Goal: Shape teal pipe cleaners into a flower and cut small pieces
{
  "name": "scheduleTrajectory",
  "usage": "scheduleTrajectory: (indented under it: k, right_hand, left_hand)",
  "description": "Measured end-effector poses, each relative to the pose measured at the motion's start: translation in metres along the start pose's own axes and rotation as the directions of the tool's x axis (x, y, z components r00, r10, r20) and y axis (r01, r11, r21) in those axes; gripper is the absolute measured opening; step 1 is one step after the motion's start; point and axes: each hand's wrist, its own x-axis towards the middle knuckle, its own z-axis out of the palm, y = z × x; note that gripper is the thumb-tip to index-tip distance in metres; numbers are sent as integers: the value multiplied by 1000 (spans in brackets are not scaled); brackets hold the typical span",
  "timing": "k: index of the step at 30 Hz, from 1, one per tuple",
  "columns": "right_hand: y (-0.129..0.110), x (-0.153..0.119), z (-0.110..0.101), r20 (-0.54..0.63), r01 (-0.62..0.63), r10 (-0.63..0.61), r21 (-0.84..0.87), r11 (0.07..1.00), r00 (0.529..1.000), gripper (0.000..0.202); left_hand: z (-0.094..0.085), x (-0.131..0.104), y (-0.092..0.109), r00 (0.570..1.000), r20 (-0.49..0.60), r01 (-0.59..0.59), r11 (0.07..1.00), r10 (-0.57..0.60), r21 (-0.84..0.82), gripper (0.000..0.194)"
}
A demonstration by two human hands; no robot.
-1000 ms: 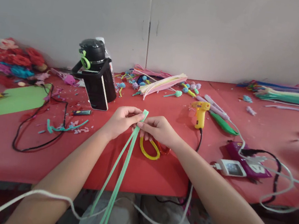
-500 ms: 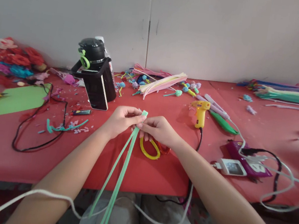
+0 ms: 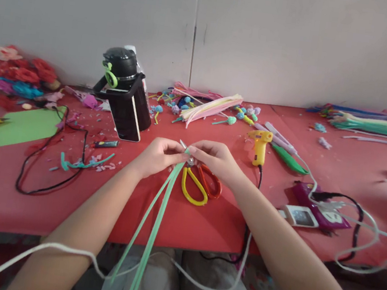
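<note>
My left hand (image 3: 162, 157) pinches several light green pipe cleaners (image 3: 159, 217) close to their upper end, and their long tails hang down past the table edge over my lap. My right hand (image 3: 215, 161) is closed at the top of the same bundle, thumb and fingertips meeting there; the fingers cover most of that end. Below and just behind my hands lies a pair of scissors (image 3: 194, 195) with one yellow and one red handle. Its metal tip shows between my hands.
On the red table (image 3: 213, 232) stand a black bottle (image 3: 120, 65) and a phone (image 3: 126, 114) leaning on it. To the right are a yellow glue gun (image 3: 260, 147), a purple power strip (image 3: 327, 214) and cables. Pipe cleaner bundles (image 3: 211, 109) lie at the back.
My right hand has shifted slightly up to the tip of the bundle, covering the folded end that showed before. More of the scissors' handles is visible now.
</note>
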Motion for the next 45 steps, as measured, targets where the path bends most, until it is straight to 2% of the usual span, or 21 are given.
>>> scheduleTrajectory:
  k: [5, 8, 13, 16, 18, 22, 24, 26, 30, 36, 40, 45]
  right_hand:
    - [1, 1, 5, -59, -5, 3, -42, 999, 998, 40]
    - [2, 4, 0, -159, -19, 9, -63, 998, 987, 39]
    - [10, 12, -20, -423, -61, 5, -119, 991, 906, 35]
    - [13, 15, -26, -495, -5, -64, -137, 991, 867, 22]
    - [13, 14, -26, -447, 24, -109, -192, 981, 888, 25]
    - [5, 7, -16, -203, 71, -134, -292, 954, 970, 41]
    - [0, 2, -9, -96, 110, -143, -284, 952, 985, 38]
    - [-2, -1, -3, -25, 96, -107, -272, 957, 994, 39]
    - [0, -2, 2, -3, 67, -72, -326, 943, 997, 44]
    - [4, -1, 2, 102, 146, -113, -419, 896, 988, 47]
    - [3, -3, 2, 166, 209, -152, -416, 885, 974, 43]
    - [1, -4, 3, 164, 269, -221, -397, 877, 961, 39]
  left_hand:
    - [1, 0, -2, 999, 30, 19, 1000, -19, 15, 30]
    - [1, 1, -2, 999, 38, 36, 999, -37, 24, 28]
    - [1, 0, -2, 999, 24, 41, 999, -41, 20, 24]
    - [1, 0, -2, 999, 25, 37, 999, -37, 26, 22]
    - [1, 0, -1, 999, 28, 41, 999, -42, 21, 22]
    - [0, 1, -2, 998, 34, 45, 999, -46, 12, 24]
    - [0, 1, -2, 998, 44, 36, 999, -36, 16, 25]
    - [0, 1, -3, 998, 53, 25, 1000, -26, 18, 25]
    - [1, 0, -3, 996, 76, 38, 999, -39, 12, 25]
    - [2, 0, -3, 992, 115, 52, 998, -50, -21, 32]
    - [2, 0, -3, 988, 146, 59, 997, -51, -51, 35]
    - [2, 1, -1, 980, 186, 93, 990, -73, -102, 38]
